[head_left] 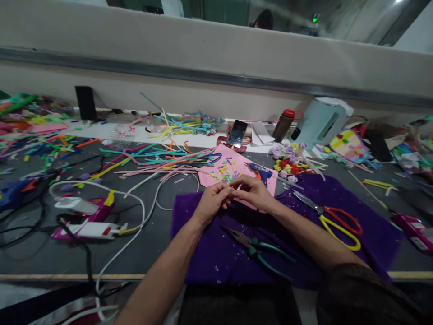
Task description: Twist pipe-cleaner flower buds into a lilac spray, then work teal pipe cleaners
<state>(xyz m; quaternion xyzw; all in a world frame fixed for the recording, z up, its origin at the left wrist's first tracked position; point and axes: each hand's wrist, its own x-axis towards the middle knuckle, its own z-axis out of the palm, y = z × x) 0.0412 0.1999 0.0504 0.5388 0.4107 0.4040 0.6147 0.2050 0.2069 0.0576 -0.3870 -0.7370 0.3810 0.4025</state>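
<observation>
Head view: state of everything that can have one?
Hands: fingertips together, held item unclear
Pliers: lying flat, handles spread
Scissors: lying flat, handles apart
Glue gun: lying on pink sheet
Bottle: standing, red cap on
Kettle: standing upright
Left phone: propped upright
Left power strip: chargers plugged in

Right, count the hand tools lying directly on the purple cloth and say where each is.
2: pliers, between the left forearm and the right forearm; scissors, to the right of the right forearm. Others may be hidden under the arms.
</observation>
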